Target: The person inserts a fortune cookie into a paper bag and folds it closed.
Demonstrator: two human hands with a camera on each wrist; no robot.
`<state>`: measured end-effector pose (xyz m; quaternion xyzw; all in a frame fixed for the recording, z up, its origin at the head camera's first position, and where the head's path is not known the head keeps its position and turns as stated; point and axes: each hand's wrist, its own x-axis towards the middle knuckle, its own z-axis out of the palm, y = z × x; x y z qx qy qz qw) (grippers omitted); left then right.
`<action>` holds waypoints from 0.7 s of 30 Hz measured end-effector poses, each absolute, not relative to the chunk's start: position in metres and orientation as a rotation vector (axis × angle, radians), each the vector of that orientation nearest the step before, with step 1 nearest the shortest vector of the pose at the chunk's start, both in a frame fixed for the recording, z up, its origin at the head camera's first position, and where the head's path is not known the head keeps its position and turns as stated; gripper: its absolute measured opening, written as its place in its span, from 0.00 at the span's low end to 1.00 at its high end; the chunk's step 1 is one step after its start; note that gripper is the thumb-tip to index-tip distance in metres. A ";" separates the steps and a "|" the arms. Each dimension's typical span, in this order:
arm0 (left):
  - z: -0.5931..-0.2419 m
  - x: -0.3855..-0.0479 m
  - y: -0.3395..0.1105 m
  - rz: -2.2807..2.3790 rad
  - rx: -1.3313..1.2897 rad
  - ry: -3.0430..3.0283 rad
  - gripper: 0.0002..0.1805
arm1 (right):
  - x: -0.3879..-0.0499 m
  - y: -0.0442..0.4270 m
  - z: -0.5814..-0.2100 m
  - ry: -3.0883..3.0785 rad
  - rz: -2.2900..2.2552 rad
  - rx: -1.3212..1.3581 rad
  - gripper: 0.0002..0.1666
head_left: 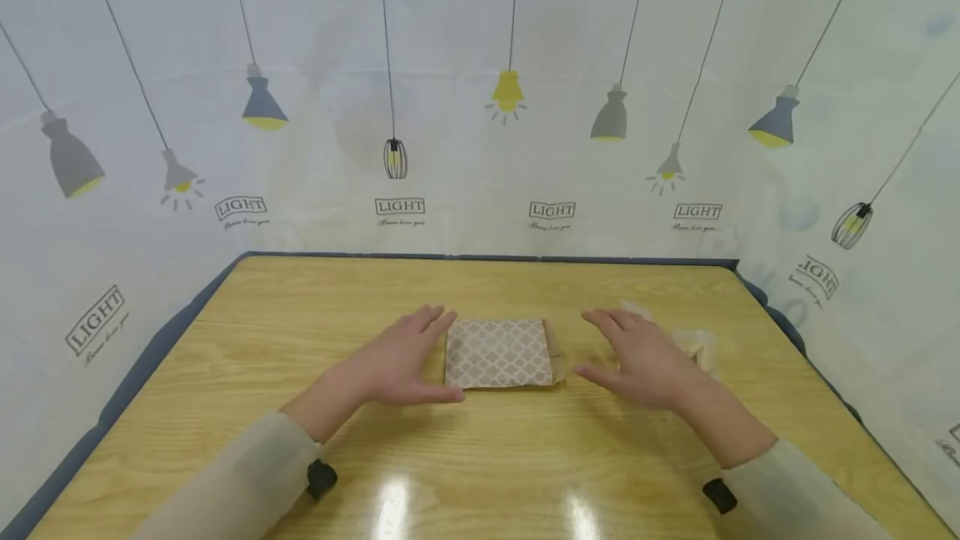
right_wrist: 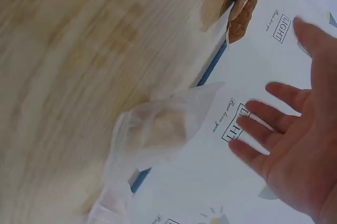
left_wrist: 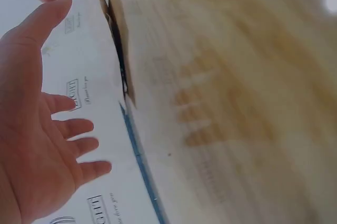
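The patterned paper packet (head_left: 498, 354) lies flat on the bench (head_left: 480, 457), between your two hands, with its pale lattice side up and brown paper flaps jutting from its right end. Your left hand (head_left: 405, 361) is beside the packet's left end, fingers extended and thumb held apart; from the head view the thumb tip overlaps the near left corner, and you cannot tell there whether it touches. Your right hand (head_left: 645, 361) is spread too, just off the flaps, holding nothing. Beyond it, to the right, a clear plastic bag (right_wrist: 163, 124) with something tan inside rests on the bench. A black object (head_left: 322, 479) sits at each of your pale sleeves (head_left: 255, 465). Blue edging (head_left: 492, 257) lines the bench's far side, below a white backdrop (head_left: 450, 7) printed with hanging lamps.
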<state>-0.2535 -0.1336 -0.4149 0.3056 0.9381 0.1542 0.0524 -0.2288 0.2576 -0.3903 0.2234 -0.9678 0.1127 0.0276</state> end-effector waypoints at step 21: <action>-0.427 -0.299 -0.090 0.462 0.905 2.691 0.66 | -0.237 0.249 -0.410 -2.995 0.828 0.770 0.25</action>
